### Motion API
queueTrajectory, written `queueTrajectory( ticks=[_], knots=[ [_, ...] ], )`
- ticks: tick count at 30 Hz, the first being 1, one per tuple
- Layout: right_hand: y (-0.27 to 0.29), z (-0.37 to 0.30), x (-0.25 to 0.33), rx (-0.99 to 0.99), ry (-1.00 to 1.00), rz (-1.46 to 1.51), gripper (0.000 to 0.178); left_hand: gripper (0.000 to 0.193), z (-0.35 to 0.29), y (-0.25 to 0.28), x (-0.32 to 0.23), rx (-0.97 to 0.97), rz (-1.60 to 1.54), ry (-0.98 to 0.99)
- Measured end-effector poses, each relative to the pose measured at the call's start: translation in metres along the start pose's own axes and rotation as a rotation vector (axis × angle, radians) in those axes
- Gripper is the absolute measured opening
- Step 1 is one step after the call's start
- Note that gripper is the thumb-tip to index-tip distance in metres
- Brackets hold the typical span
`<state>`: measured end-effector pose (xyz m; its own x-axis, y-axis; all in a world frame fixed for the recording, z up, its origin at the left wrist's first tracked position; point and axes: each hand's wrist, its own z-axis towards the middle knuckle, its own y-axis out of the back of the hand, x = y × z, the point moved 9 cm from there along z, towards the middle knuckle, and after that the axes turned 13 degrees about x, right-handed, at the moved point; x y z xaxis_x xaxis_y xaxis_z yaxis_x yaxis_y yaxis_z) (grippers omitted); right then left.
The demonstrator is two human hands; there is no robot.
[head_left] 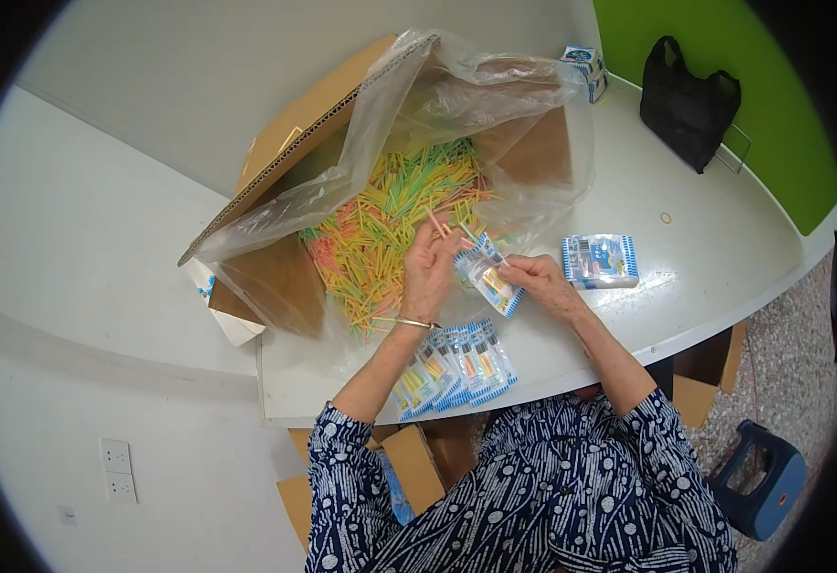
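My right hand (542, 282) pinches the edge of a small blue-and-white plastic packet (491, 278), which hangs tilted over the table's front part. Just left of it, my left hand (426, 272) is closed on a few thin coloured sticks (442, 227), pink and pale green, near the packet's upper end. Behind my left hand, a large cardboard box lined with clear plastic (533, 143) holds a heap of yellow, green and pink sticks (380, 239). Below my left wrist lies an overlapping row of filled packets (466, 363).
A stack of flat packets (600, 260) lies right of my right hand. Farther back are a rubber band (666, 218), a black bag (690, 105) and a small blue-and-white box (585, 72). A blue stool (760, 482) and open cardboard boxes (413, 468) stand below the white table (714, 267).
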<state>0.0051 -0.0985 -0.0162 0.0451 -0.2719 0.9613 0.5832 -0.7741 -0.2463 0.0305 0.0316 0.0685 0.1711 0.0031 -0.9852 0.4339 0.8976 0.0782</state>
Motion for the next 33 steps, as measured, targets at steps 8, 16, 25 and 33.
queueTrajectory(
  ticks=[8, 16, 25, 33],
  knots=[
    [0.000, 0.002, 0.000, -0.033, 0.032, 0.073, 0.032, 0.037, 0.006, 0.030, -0.023, -0.145, 0.258, -0.096],
    [-0.001, 0.007, 0.000, -0.042, 0.046, 0.163, 0.034, 0.024, 0.008, -0.010, -0.014, 0.102, 0.246, 0.018],
    [-0.004, 0.005, 0.005, -0.029, 0.042, 0.165, 0.035, 0.025, 0.014, 0.000, -0.021, -0.013, -0.037, -0.053],
    [0.001, 0.005, -0.001, -0.067, 0.083, 0.240, 0.035, 0.027, 0.034, 0.035, -0.041, -0.144, 0.450, -0.100]
  ],
)
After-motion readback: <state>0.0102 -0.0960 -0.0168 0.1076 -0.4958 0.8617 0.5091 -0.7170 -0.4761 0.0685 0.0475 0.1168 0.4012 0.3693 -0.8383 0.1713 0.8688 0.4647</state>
